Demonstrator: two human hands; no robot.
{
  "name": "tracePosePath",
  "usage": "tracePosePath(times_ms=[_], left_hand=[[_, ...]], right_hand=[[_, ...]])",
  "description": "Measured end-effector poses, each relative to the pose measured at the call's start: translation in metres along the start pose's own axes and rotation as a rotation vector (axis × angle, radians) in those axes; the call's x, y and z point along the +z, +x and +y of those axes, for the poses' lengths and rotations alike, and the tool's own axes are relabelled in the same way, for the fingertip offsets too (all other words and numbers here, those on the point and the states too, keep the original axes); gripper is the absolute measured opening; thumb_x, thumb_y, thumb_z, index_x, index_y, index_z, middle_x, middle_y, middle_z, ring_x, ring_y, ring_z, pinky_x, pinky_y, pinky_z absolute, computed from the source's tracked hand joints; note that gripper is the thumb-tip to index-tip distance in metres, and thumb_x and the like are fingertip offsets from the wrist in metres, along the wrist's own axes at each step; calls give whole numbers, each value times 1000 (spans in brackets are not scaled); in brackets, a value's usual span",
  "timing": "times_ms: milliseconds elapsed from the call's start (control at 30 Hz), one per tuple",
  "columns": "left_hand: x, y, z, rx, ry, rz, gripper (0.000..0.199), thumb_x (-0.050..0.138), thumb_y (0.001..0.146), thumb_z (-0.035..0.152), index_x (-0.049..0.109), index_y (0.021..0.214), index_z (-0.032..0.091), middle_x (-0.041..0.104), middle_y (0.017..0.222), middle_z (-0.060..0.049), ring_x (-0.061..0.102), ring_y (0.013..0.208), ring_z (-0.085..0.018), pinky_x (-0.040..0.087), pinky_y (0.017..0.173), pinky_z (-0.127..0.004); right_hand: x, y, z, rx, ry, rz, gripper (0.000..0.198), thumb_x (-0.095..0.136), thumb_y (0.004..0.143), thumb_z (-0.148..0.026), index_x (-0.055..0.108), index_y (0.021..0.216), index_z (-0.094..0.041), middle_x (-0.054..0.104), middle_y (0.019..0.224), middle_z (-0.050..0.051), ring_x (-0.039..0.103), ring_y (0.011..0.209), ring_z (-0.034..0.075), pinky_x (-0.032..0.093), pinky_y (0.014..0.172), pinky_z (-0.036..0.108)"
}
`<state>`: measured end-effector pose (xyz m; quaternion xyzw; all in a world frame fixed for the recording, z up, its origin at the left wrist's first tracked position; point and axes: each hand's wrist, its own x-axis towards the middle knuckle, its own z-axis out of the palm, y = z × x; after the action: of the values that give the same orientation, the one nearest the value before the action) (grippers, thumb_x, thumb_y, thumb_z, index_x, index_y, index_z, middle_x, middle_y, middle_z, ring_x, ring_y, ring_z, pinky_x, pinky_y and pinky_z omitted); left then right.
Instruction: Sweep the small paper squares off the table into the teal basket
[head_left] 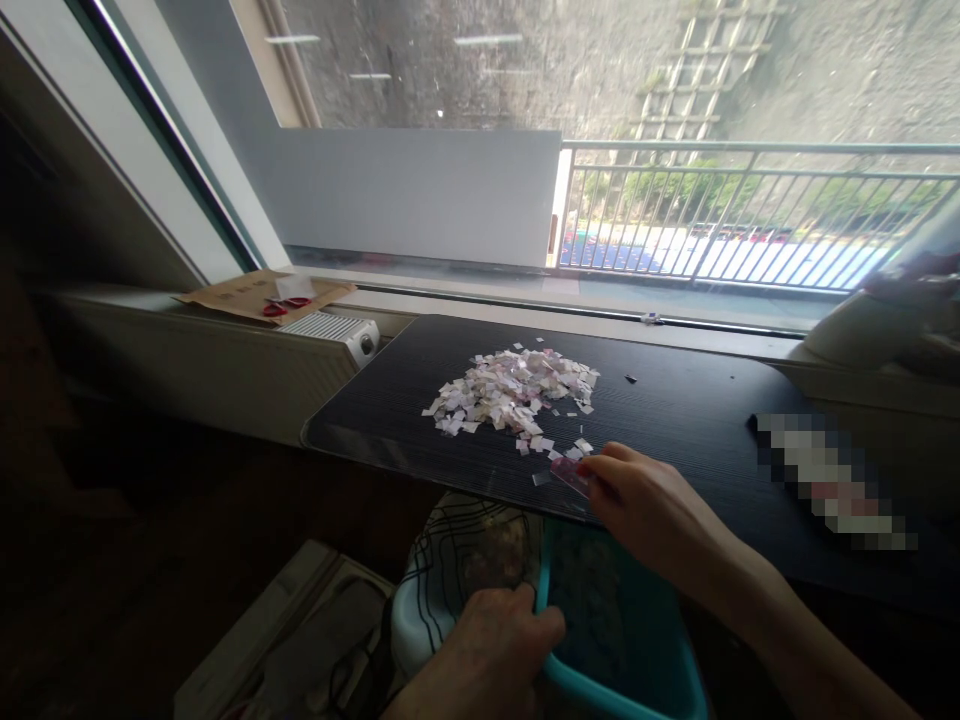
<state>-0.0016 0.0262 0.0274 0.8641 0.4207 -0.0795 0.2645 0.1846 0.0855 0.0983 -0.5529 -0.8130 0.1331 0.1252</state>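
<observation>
My right hand (643,502) is closed in a pinch on a small see-through pinkish plastic piece (568,475), held at the front edge of the black table (390,430). Just beyond its tip a few loose squares lie beside a wide heap of small pale paper or plastic squares (517,385). Below the table edge my left hand (495,635) has its fingers curled over the left rim of a turquoise bin (637,690). The bin stands under the edge, and its contents are dark and hard to make out.
Left of the bin is a pale blue container with a black-striped cloth or bag (431,570). Red-handled scissors (289,305) rest on brown paper (225,295) by the window. A pixelated object (832,485) lies at the table's right. A white box (255,630) sits low left.
</observation>
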Motion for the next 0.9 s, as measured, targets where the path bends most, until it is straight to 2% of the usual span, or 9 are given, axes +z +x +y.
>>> tracePosePath(times_ms=[167, 267, 333, 467, 600, 733, 900], left_hand=[[-5, 2, 6, 0, 24, -52, 19, 58, 72, 18, 54, 91, 20, 59, 94, -8, 60, 85, -28, 48, 72, -37], [-5, 2, 7, -1, 19, -57, 21, 58, 71, 16, 54, 92, 20, 59, 94, -8, 60, 85, -28, 48, 72, -37], [-4, 1, 5, -3, 6, -52, 23, 59, 70, 15, 54, 91, 21, 59, 95, -7, 60, 85, -28, 48, 72, -36], [0, -1, -2, 10, -23, -12, 18, 61, 72, 19, 54, 89, 22, 59, 93, -4, 61, 83, -26, 48, 70, -34], [1, -1, -3, -17, 4, -20, 16, 60, 75, 23, 55, 90, 22, 58, 93, -4, 60, 83, -26, 47, 71, -34], [1, 1, -2, -29, 23, -34, 16, 61, 75, 22, 55, 89, 22, 58, 93, -4, 60, 82, -24, 47, 70, -31], [2, 2, -6, -36, 36, -41, 15, 60, 74, 21, 54, 87, 23, 58, 92, -4, 60, 81, -23, 46, 66, -29]], right_hand=[[17, 2, -26, -79, 47, -56, 23, 42, 88, -18, 61, 76, -18, 56, 78, 1, 52, 65, 10, 32, 58, 22], [19, -3, -33, -114, 85, -102, 22, 43, 87, -16, 60, 73, -19, 55, 77, 0, 51, 63, 9, 32, 56, 21], [13, -6, -24, -105, 70, -77, 23, 42, 88, -16, 62, 79, -20, 55, 78, 1, 52, 65, 10, 34, 58, 21], [-5, -8, 21, 11, -66, 55, 26, 39, 90, -24, 64, 95, -21, 57, 85, 2, 54, 66, 13, 35, 60, 25], [-13, -11, 54, 86, -162, 84, 28, 37, 90, -26, 64, 96, -20, 59, 88, 4, 56, 68, 14, 36, 61, 26], [-11, -17, 52, 71, -136, 21, 27, 38, 90, -26, 65, 89, -20, 58, 83, 3, 55, 67, 14, 36, 60, 26], [-10, -12, 43, 31, -98, 39, 27, 40, 90, -23, 65, 97, -22, 58, 87, 2, 57, 71, 13, 37, 64, 25]])
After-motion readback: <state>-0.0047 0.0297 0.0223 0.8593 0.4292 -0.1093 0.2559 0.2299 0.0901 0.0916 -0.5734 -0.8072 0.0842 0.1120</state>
